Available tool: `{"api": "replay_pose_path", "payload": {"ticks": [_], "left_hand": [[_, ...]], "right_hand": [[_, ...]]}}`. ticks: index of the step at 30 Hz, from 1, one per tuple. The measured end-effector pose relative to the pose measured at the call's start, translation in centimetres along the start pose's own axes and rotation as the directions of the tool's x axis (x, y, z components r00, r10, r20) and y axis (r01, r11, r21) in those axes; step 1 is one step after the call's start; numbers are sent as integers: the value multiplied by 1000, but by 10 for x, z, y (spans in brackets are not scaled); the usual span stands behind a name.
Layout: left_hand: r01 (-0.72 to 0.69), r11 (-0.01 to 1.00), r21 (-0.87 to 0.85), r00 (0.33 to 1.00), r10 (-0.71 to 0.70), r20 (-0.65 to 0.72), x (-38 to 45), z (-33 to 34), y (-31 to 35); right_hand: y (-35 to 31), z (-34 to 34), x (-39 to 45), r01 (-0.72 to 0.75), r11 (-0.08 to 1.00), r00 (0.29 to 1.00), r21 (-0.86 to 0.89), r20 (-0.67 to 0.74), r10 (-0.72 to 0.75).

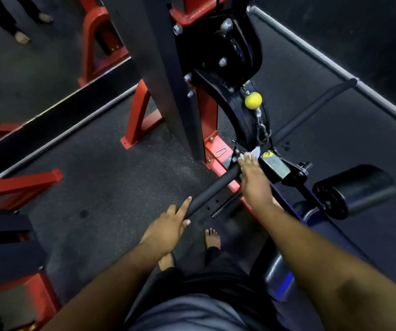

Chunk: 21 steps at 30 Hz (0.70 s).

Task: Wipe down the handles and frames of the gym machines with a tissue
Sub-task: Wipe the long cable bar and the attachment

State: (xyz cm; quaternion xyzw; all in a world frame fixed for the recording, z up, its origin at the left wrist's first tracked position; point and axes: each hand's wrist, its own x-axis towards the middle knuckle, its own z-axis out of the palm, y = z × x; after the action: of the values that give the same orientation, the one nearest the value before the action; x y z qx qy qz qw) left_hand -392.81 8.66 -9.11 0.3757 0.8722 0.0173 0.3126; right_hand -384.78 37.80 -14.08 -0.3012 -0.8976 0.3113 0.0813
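Black rubber floor (101,163) lies under the red frame (218,163); right hand (254,180) presses a tissue (255,151) with straight fingers, left hand (168,225) fingers curl around the bar (216,185).

A long black bar handle (216,185) runs from seven o'clock toward two o'clock. The left hand (168,225) grips its near end. The right hand (254,177) presses a white tissue (255,151) against its centre, below a yellow ball (253,100).
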Motion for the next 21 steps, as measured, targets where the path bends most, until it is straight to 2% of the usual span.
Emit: {"api": "replay_pose_path", "payload": {"ticks": [6, 8, 10, 14, 17, 19, 21], "left_hand": [[18, 1000, 7, 1000, -18, 13, 0, -1, 1], [12, 1000, 7, 1000, -12, 7, 1, -2, 1], [3, 1000, 5, 1000, -3, 5, 0, 0, 0], [16, 1000, 0, 1000, -16, 7, 0, -2, 1], [24, 1000, 7, 1000, -24, 7, 0, -2, 2], [27, 1000, 10, 1000, -27, 9, -1, -2, 2], [21, 1000, 15, 1000, -21, 4, -1, -2, 2]], "right_hand": [[-38, 19, -57, 37, 971, 999, 234, -18, -33], [-29, 4, -41, -41, 949, 989, 312, -122, 83], [-18, -10, -15, -192, 915, 937, 355, -210, 279], [-27, -2, 0, -343, 875, 899, 343, -150, 412], [-55, 19, -37, -283, 853, 922, 438, -121, 368], [-65, 26, -60, -225, 799, 930, 558, -122, 348], [-58, 26, -60, -221, 692, 873, 687, -177, 454]]}}
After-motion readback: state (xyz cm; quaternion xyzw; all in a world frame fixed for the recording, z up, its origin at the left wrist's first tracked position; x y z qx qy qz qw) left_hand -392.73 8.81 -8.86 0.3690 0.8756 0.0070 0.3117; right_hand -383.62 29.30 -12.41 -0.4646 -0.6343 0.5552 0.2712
